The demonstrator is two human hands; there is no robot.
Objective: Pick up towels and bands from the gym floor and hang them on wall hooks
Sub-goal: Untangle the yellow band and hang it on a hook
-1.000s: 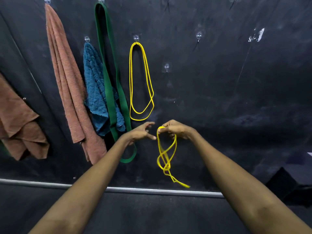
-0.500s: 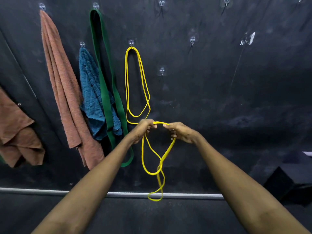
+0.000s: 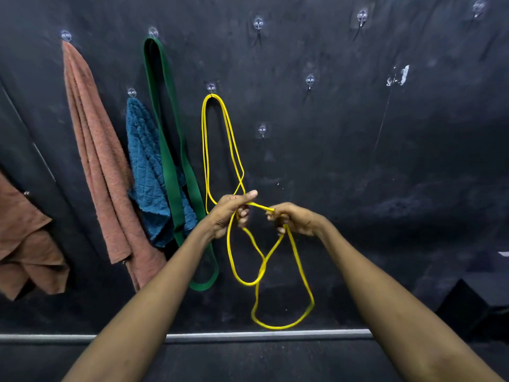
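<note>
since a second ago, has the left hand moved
Yes. The left hand rose from just below the hung yellow band to overlap its bottom loop, and now grips the loose yellow band.

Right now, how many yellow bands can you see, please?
2: the hanging yellow band on a hook, and the held yellow band between left hand and right hand.

I take this for a gym corner: a black wall (image 3: 385,202) dotted with clear hooks (image 3: 309,79), a green resistance band (image 3: 165,133), a yellow band (image 3: 205,150) and towels (image 3: 91,150) hanging at left.
</note>
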